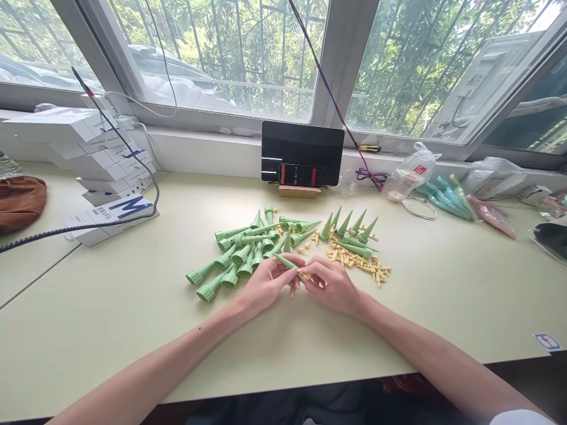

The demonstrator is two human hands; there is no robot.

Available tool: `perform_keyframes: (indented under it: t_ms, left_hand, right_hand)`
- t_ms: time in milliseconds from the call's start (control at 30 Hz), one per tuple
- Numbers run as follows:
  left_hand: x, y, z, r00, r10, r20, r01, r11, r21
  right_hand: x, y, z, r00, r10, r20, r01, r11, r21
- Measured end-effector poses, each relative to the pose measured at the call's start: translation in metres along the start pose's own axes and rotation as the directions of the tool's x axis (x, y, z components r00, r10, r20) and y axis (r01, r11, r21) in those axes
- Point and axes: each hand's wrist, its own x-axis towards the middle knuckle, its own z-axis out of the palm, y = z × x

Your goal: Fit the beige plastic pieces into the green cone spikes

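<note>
Both hands meet at the middle of the table. My left hand [271, 278] is closed round a green plastic spike [286, 261], its tip pointing up and left. The fingers of my right hand [330, 282] pinch a small yellow plastic piece [305, 275] against the wide end of that spike; how far it sits in cannot be made out. Left of and behind the hands lies a heap of green spikes [241, 254]. Several upright green spikes [343, 227] stand at the right, beside a pile of small yellow pieces [358, 260].
A phone [302, 175] showing a timer leans on a black tablet [303, 141] by the window. White boxes [110, 159] are stacked at the left, with a black cable [146, 218] across them. Plastic bags [410, 174] and a brown pouch [22, 203] lie toward the sides.
</note>
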Motion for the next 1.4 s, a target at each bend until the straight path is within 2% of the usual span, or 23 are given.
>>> perform_keyframes:
  t_ms: [433,567,833,1133,1267,1400]
  left_hand:
    - [0.001,-0.005,-0.003,1.000,-0.010,0.017,0.010,1.000,-0.023]
    - [0.002,-0.006,-0.003,1.000,-0.021,0.012,0.021,0.999,-0.040]
    - [0.003,-0.013,-0.003,1.000,-0.019,0.008,0.020,0.998,-0.063]
    - [0.003,-0.012,-0.003,0.999,-0.039,0.007,0.039,0.995,-0.090]
    - [0.002,-0.015,-0.002,1.000,0.002,-0.022,-0.002,1.000,0.015]
    - [-0.001,-0.019,-0.005,0.994,0.080,-0.078,-0.057,0.963,0.264]
  right_hand:
    - [0.003,0.001,0.000,1.000,-0.021,0.013,0.021,0.999,0.033]
    - [0.001,0.003,0.002,1.000,0.005,0.029,-0.007,0.999,0.053]
    - [0.001,0.001,0.007,0.993,0.108,-0.050,-0.105,0.993,0.054]
    - [0.000,0.001,0.008,0.990,0.117,-0.078,-0.112,0.992,0.065]
    - [0.001,0.001,0.009,0.988,0.135,-0.073,-0.131,0.990,0.055]
    - [0.003,0.004,0.006,0.985,0.170,0.005,-0.170,0.985,0.014]
